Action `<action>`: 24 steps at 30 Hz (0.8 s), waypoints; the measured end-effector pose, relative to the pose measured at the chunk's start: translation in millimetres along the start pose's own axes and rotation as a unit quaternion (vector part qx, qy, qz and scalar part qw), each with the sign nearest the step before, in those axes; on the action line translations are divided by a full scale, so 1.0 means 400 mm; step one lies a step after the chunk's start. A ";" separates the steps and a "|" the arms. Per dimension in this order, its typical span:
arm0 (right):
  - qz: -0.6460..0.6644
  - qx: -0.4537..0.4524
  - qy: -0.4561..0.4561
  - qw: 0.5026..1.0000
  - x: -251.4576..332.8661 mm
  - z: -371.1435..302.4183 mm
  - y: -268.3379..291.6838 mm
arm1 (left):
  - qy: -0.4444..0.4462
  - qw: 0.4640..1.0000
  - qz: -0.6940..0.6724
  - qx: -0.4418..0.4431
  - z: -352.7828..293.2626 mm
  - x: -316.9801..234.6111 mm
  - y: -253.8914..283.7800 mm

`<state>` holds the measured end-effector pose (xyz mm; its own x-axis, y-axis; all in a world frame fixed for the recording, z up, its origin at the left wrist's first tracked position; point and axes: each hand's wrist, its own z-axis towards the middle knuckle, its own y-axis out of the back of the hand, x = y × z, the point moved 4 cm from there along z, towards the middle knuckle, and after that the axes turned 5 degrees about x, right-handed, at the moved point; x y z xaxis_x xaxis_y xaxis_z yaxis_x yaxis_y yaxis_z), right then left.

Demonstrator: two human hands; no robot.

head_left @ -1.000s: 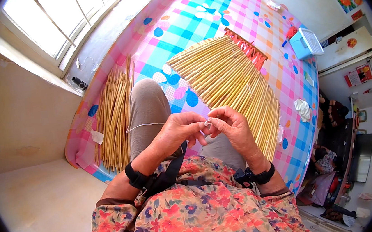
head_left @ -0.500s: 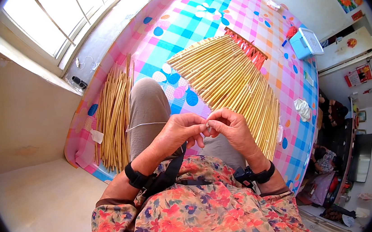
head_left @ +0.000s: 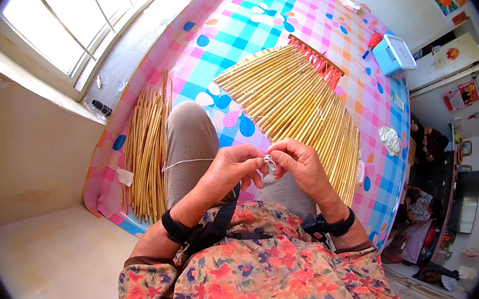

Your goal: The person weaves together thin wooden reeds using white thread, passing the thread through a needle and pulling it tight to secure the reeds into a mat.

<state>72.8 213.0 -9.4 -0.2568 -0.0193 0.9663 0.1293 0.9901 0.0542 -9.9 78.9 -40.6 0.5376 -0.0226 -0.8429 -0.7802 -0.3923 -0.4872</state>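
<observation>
My left hand [head_left: 234, 166] and my right hand [head_left: 297, 160] meet above my lap, thumbs and forefingers pinched together. Between their fingertips is a small looped bunch of white string [head_left: 270, 162]. A thin white strand [head_left: 190, 161] stretches across my left knee toward my left hand. Beyond my right hand spreads a mat of yellow reed stalks [head_left: 292, 94], bound side by side in a fan shape. Loose stalks [head_left: 147, 153] lie in a heap left of my left knee.
A checked, flowered plastic sheet [head_left: 273, 23] covers the surface around me. A red-laced strip [head_left: 321, 62] edges the mat's far side. Farther right are a crumpled white cloth [head_left: 389, 141] and a blue box with a white lid [head_left: 387, 57]. A windowsill [head_left: 116, 63] runs along the left.
The white string has come into fuller view as a loop between my fingertips. My right fingers have shifted slightly around it; the mat and loose stalks have stayed put.
</observation>
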 end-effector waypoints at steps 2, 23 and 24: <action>-0.008 0.006 -0.003 1.000 0.003 -0.001 -0.004 | 0.000 1.000 0.007 0.000 0.002 -0.001 -0.001; 0.157 -0.063 -0.002 0.985 -0.030 0.002 0.021 | 0.008 0.999 0.019 -0.026 0.005 0.004 0.006; 0.206 -0.084 0.003 0.975 -0.034 0.003 0.025 | 0.010 0.999 0.023 -0.029 0.004 0.003 0.006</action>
<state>76.4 223.4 -22.4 -0.1446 0.3734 0.9163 0.3749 0.8777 -0.2985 -11.5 79.6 -43.2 0.5085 -0.0594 -0.8590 -0.7847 -0.4427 -0.4339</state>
